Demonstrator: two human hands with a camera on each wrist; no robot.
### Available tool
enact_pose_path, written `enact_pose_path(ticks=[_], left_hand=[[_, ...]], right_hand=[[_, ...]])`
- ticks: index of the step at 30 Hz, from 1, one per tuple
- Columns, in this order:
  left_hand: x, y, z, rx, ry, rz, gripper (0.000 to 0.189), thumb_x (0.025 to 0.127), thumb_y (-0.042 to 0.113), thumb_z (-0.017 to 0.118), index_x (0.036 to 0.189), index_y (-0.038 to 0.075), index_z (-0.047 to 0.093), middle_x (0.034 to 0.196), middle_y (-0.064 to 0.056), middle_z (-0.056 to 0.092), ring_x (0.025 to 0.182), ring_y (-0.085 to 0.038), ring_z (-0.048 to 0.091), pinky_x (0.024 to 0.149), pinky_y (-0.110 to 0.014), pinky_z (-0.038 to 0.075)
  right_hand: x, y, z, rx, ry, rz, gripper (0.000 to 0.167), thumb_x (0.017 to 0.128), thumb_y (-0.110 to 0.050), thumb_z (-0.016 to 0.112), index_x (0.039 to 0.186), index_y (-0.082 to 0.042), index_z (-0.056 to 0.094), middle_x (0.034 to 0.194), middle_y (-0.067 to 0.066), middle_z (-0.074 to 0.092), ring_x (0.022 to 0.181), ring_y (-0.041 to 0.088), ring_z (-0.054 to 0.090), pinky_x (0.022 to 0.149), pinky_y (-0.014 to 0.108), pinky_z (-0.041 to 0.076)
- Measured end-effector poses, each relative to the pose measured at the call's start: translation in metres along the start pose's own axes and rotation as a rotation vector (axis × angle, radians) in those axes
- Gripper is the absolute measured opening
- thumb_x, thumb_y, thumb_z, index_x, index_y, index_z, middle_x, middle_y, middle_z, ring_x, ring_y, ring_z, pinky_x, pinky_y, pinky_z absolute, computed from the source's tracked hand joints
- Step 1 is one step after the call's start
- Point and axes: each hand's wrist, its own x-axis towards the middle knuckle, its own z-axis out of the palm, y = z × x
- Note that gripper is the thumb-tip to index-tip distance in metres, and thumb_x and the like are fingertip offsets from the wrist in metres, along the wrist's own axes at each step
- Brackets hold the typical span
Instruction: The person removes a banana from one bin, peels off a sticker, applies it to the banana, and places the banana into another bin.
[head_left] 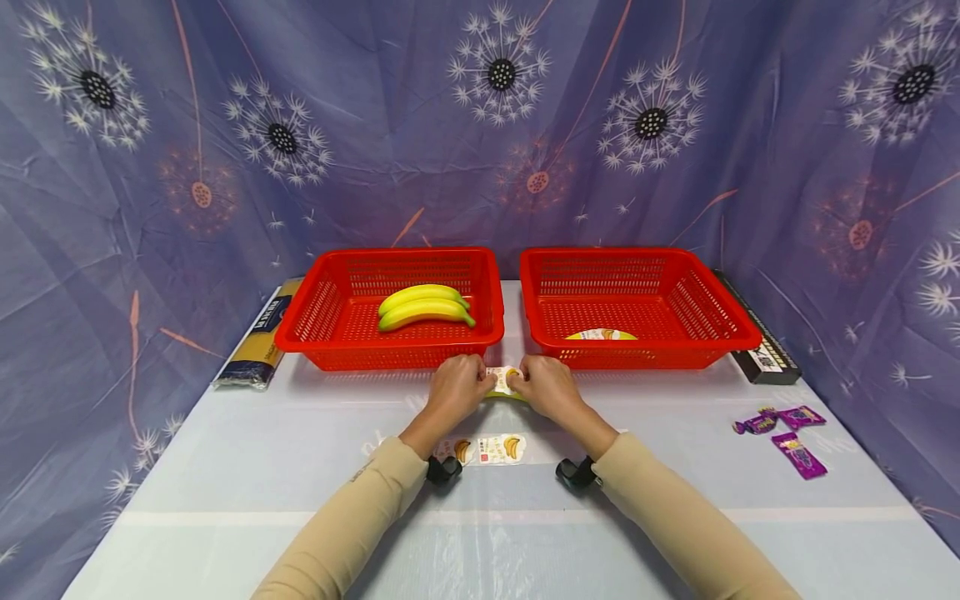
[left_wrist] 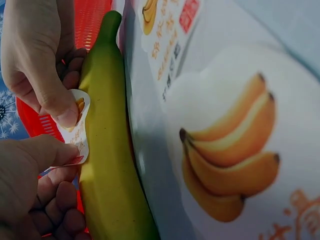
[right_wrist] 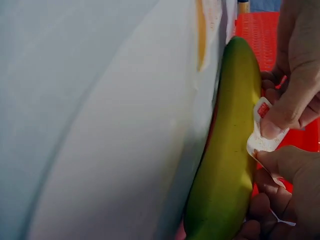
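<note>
"What are those two hands up to?"

"Labelling, I'd say. The left hand and the right hand each pinch an end of one white sticker, thumbs on its face, fingers curled behind, right up against a yellow-green banana."

"Where's that banana, from here?"

"Just this side of the gap between the left basket and the right basket."

"Stuck on yet?"

"Hard to tell; the thumbs cover much of it, though part bends away from the peel."

"So what does the next move want?"

"Steady thumbs, I reckon: line it up with the curve, then smooth outward without creasing. There's likely more to do: two bananas in the left basket show no sticker, and spare labels lie on the table."
</note>
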Motion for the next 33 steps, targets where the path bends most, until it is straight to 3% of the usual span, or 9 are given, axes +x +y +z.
enact_pose_path(ticks=[5, 8, 12, 18, 26, 30, 33], left_hand=[[-0.001, 0.0, 0.002, 0.047, 0.014, 0.01, 0.016, 0.079, 0.021, 0.067, 0.068, 0.012, 0.061, 0.067, -0.004, 0.06, 0.065, -0.022, 0.057, 0.057, -0.03, 0.042], [-0.003, -0.001, 0.002, 0.043, 0.008, 0.005, 0.016, 0.079, 0.022, 0.07, 0.076, 0.008, 0.062, 0.074, -0.008, 0.061, 0.072, -0.026, 0.058, 0.063, -0.033, 0.045], [-0.006, -0.003, -0.001, 0.011, -0.044, -0.009, 0.024, 0.08, 0.024, 0.072, 0.092, 0.004, 0.068, 0.088, -0.012, 0.066, 0.084, -0.03, 0.059, 0.075, -0.038, 0.047], [-0.01, -0.009, -0.007, -0.014, -0.129, 0.007, 0.03, 0.081, 0.026, 0.072, 0.103, 0.007, 0.071, 0.099, -0.01, 0.069, 0.094, -0.029, 0.059, 0.083, -0.039, 0.046], [-0.018, -0.012, -0.013, -0.116, -0.189, -0.001, 0.026, 0.08, 0.024, 0.073, 0.1, 0.007, 0.07, 0.097, -0.008, 0.065, 0.097, -0.026, 0.056, 0.084, -0.038, 0.045], [-0.021, -0.011, -0.014, -0.13, -0.198, -0.004, 0.026, 0.081, 0.023, 0.072, 0.101, 0.006, 0.068, 0.098, -0.008, 0.063, 0.097, -0.025, 0.054, 0.085, -0.038, 0.044], [-0.022, -0.011, -0.013, -0.118, -0.196, -0.003, 0.027, 0.081, 0.024, 0.071, 0.101, 0.006, 0.067, 0.098, -0.008, 0.062, 0.098, -0.025, 0.053, 0.086, -0.038, 0.043]], right_hand=[[-0.001, -0.002, 0.001, -0.046, 0.024, -0.021, 0.023, 0.079, -0.021, 0.069, 0.064, -0.011, 0.054, 0.06, 0.001, 0.052, 0.057, 0.015, 0.047, 0.055, 0.032, 0.038], [-0.003, -0.001, 0.001, -0.037, 0.029, -0.006, 0.021, 0.079, -0.023, 0.071, 0.074, -0.009, 0.057, 0.064, 0.003, 0.054, 0.06, 0.018, 0.051, 0.058, 0.035, 0.042], [-0.007, 0.002, 0.0, -0.043, 0.029, 0.014, 0.028, 0.079, -0.028, 0.073, 0.088, -0.005, 0.061, 0.072, 0.007, 0.059, 0.066, 0.023, 0.057, 0.062, 0.04, 0.047], [-0.015, 0.005, -0.002, -0.089, -0.003, -0.035, 0.024, 0.085, -0.028, 0.067, 0.092, -0.005, 0.067, 0.085, 0.01, 0.062, 0.077, 0.026, 0.06, 0.066, 0.04, 0.049], [-0.025, 0.012, -0.008, 0.041, -0.108, -0.046, 0.027, 0.086, -0.022, 0.067, 0.108, -0.006, 0.065, 0.105, 0.01, 0.064, 0.098, 0.027, 0.061, 0.086, 0.049, 0.047], [-0.026, 0.012, -0.009, 0.077, -0.125, -0.026, 0.03, 0.085, -0.028, 0.067, 0.106, -0.006, 0.066, 0.101, 0.009, 0.063, 0.092, 0.023, 0.059, 0.082, 0.044, 0.046], [-0.023, 0.008, -0.008, 0.03, -0.128, -0.011, 0.039, 0.084, -0.041, 0.066, 0.101, -0.006, 0.067, 0.091, 0.007, 0.063, 0.082, 0.021, 0.057, 0.073, 0.039, 0.046]])
